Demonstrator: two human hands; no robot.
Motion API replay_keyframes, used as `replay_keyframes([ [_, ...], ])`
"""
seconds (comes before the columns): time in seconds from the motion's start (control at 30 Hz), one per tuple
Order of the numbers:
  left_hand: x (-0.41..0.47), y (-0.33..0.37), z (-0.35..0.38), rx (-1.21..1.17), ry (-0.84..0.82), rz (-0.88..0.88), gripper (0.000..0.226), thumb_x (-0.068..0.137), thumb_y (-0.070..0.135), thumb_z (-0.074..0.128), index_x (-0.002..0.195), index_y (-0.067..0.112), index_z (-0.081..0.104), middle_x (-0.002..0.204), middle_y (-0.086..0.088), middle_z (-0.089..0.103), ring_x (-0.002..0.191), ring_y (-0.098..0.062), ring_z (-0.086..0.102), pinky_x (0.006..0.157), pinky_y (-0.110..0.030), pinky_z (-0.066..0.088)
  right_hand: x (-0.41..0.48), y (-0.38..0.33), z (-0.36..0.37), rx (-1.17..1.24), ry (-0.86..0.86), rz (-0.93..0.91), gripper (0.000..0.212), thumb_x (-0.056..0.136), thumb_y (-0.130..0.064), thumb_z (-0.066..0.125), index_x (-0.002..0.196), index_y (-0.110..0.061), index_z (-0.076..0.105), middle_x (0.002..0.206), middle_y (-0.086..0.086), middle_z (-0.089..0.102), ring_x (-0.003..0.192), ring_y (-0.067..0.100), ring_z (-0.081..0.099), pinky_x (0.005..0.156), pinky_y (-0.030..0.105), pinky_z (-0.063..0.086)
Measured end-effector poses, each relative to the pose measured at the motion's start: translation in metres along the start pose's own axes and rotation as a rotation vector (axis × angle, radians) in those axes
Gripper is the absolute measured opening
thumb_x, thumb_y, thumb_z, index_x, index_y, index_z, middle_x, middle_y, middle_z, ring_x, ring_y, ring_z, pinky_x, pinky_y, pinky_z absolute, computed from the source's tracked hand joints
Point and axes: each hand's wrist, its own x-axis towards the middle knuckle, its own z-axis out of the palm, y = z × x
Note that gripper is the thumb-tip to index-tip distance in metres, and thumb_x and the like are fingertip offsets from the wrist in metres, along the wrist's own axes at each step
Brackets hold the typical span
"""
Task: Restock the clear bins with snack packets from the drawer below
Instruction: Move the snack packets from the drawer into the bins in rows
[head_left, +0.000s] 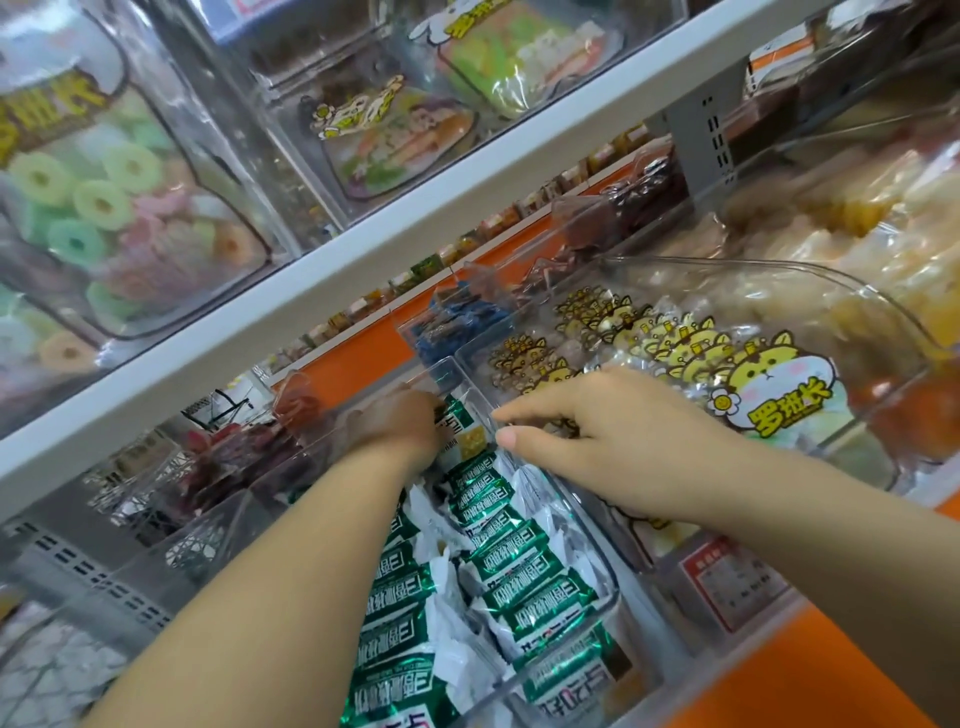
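A clear bin (602, 566) on the lower shelf holds several green-and-white snack packets (511, 551) lined up in rows. My left hand (400, 428) reaches deep into the back of this bin and grips one green packet (462, 434) standing upright there; the hand is partly seen through the bin's clear wall. My right hand (587, 431) is over the bin's right wall, fingers curled, with thumb and forefinger pinching the wall's rim. The drawer below is out of view.
To the right stands a clear bin with yellow cat labels (779, 400) holding pale sweets. Bins of dark red snacks (234, 452) sit left. The white shelf edge (311, 312) above carries bins of ring candies (104, 197). An orange shelf front (810, 670) runs below.
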Motion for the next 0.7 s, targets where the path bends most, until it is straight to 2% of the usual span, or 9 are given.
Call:
replay_keyframes([
  [0.1, -0.003, -0.001, -0.008, -0.117, -0.017, -0.016, 0.046, 0.088, 0.039, 0.064, 0.132, 0.031, 0.052, 0.135, 0.002, 0.054, 0.114, -0.019, 0.055, 0.097, -0.040, 0.049, -0.001, -0.003, 0.001, -0.009, 0.025, -0.026, 0.039, 0.094, -0.054, 0.043, 0.125, -0.039, 0.060, 0.074, -0.031, 0.059, 0.060, -0.010, 0.054, 0.064, 0.011, 0.038],
  [0.17, -0.011, 0.002, -0.015, -0.138, -0.035, -0.023, 0.049, 0.089, 0.040, 0.063, 0.134, 0.028, 0.050, 0.138, 0.001, 0.052, 0.117, -0.020, 0.054, 0.099, -0.037, 0.048, -0.003, -0.005, 0.001, -0.041, 0.038, -0.064, 0.039, 0.096, -0.051, 0.039, 0.127, -0.038, 0.059, 0.100, -0.019, 0.070, 0.081, 0.000, 0.061, 0.085, 0.023, 0.041],
  [0.23, -0.025, 0.010, -0.021, -0.144, -0.004, -0.015, 0.045, 0.092, 0.040, 0.057, 0.136, 0.031, 0.048, 0.142, 0.003, 0.049, 0.114, -0.018, 0.055, 0.097, -0.035, 0.048, -0.004, -0.005, 0.002, -0.199, 0.083, -0.107, 0.040, 0.099, -0.047, 0.032, 0.128, -0.037, 0.057, 0.112, -0.013, 0.068, 0.101, 0.009, 0.060, 0.109, 0.034, 0.027],
  [0.27, -0.035, 0.013, -0.025, -0.155, 0.015, -0.002, 0.042, 0.094, 0.039, 0.055, 0.135, 0.033, 0.049, 0.140, 0.004, 0.050, 0.109, -0.017, 0.057, 0.094, -0.035, 0.048, -0.005, -0.007, 0.002, -0.291, 0.125, -0.124, 0.040, 0.100, -0.046, 0.030, 0.128, -0.036, 0.057, 0.115, -0.012, 0.066, 0.109, 0.011, 0.057, 0.113, 0.036, 0.018],
  [0.33, -0.062, 0.019, -0.031, -0.204, 0.053, 0.049, 0.037, 0.095, 0.037, 0.052, 0.131, 0.033, 0.052, 0.133, 0.005, 0.056, 0.105, -0.019, 0.059, 0.093, -0.035, 0.047, -0.009, -0.014, 0.004, -0.414, 0.207, -0.168, 0.041, 0.099, -0.044, 0.031, 0.117, -0.031, 0.065, 0.105, -0.009, 0.067, 0.106, 0.018, 0.058, 0.107, 0.035, 0.018],
  [0.4, -0.099, 0.022, -0.034, -0.261, 0.161, 0.080, 0.031, 0.094, 0.038, 0.052, 0.125, 0.036, 0.056, 0.126, 0.009, 0.061, 0.108, -0.017, 0.059, 0.092, -0.034, 0.047, -0.020, -0.022, 0.006, -0.445, 0.310, -0.270, 0.039, 0.093, -0.039, 0.036, 0.094, -0.023, 0.072, 0.084, -0.006, 0.068, 0.085, 0.022, 0.062, 0.087, 0.032, 0.029],
  [0.47, -0.141, 0.022, -0.031, -0.327, 0.327, 0.120, 0.026, 0.093, 0.036, 0.053, 0.118, 0.036, 0.061, 0.120, 0.013, 0.064, 0.109, -0.013, 0.059, 0.098, -0.038, 0.044, -0.039, -0.030, 0.013, -0.435, 0.338, -0.376, 0.032, 0.089, -0.033, 0.042, 0.084, -0.019, 0.070, 0.075, -0.004, 0.065, 0.073, 0.023, 0.058, 0.071, 0.031, 0.028],
  [0.6, -0.219, 0.013, -0.012, -0.492, 0.525, 0.222, 0.027, 0.087, 0.031, 0.048, 0.104, 0.027, 0.067, 0.100, 0.012, 0.068, 0.093, -0.013, 0.064, 0.087, -0.044, 0.050, -0.084, -0.045, 0.027, -0.373, 0.219, -0.526, 0.028, 0.090, -0.027, 0.046, 0.076, -0.015, 0.065, 0.068, 0.001, 0.057, 0.063, 0.024, 0.052, 0.059, 0.034, 0.037],
  [0.7, -0.262, 0.001, 0.014, -0.559, 0.556, 0.239, 0.026, 0.084, 0.030, 0.044, 0.099, 0.027, 0.065, 0.093, 0.012, 0.066, 0.087, -0.010, 0.060, 0.076, -0.038, 0.051, -0.113, -0.051, 0.043, -0.355, 0.089, -0.587, 0.023, 0.089, -0.023, 0.048, 0.070, -0.015, 0.059, 0.062, 0.003, 0.053, 0.056, 0.026, 0.049, 0.051, 0.032, 0.039],
])
